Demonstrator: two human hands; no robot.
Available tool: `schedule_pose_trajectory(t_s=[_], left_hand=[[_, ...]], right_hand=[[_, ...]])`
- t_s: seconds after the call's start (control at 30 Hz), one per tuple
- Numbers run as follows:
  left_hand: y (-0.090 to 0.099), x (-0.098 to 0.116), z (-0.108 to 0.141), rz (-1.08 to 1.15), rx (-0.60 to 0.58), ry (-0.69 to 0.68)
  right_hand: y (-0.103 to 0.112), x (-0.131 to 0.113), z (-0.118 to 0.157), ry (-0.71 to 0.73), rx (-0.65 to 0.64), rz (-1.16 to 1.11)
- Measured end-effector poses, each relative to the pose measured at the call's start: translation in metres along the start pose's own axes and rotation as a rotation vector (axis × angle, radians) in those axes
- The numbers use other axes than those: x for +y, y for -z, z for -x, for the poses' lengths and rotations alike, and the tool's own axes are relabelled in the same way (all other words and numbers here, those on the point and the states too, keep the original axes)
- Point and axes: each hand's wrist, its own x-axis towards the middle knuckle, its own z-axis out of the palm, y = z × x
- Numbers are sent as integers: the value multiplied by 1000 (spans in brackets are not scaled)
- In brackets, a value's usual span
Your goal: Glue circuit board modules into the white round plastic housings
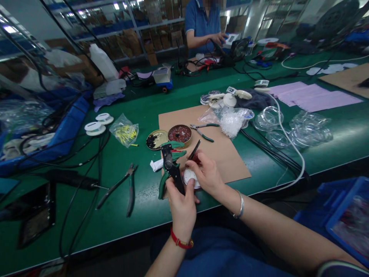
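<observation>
Green matting covers the long workbench (pixel 86 215), with shelving of cartons beyond it and a person in a blue shirt (pixel 201 23) working at the far side. We sit at the near edge, over a sheet of brown cardboard (pixel 227 154).

Our left hand (pixel 182 206) is closed around the lower handles of a green-handled crimping tool (pixel 170 163), held upright with its black head pointing away from us. A red cord bracelet sits on that wrist. Our right hand (pixel 208 173), with a metal bangle on the wrist, is curled narrow around a small white round part (pixel 190 177), pinching it just beside the tool's handles; a thin dark wire (pixel 194 149) rises from the fingers toward the far side. We cannot tell whether the wire sits in the tool's jaws.

Just beyond the tool, on the cardboard, stand two round tins: one open with dark contents (pixel 157 139), one filled with small reddish parts (pixel 180 134). Right of them lie small green-handled cutters (pixel 203 132) and a clear plastic bag of white parts (pixel 230 119). A crumpled white scrap (pixel 156 165) lies touching the cardboard's left edge.

Left of us on the mat lie long-nose pliers (pixel 123 188), a bag of yellow terminals (pixel 125 130) and two white discs (pixel 98 124). A blue bin (pixel 66 130) with black cables fills the far left. Right, clear plastic lids (pixel 296 129), a white cable (pixel 288 142) and pink sheets (pixel 314 96) lie well apart from our hands.
</observation>
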Motion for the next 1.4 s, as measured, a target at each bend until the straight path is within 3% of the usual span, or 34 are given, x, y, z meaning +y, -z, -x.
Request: schedule_pose_trajectory(t_s=[1.4], left_hand=[[6, 2, -2, 24, -48, 38]], right_hand=[[-4, 0, 2, 74, 56, 81]])
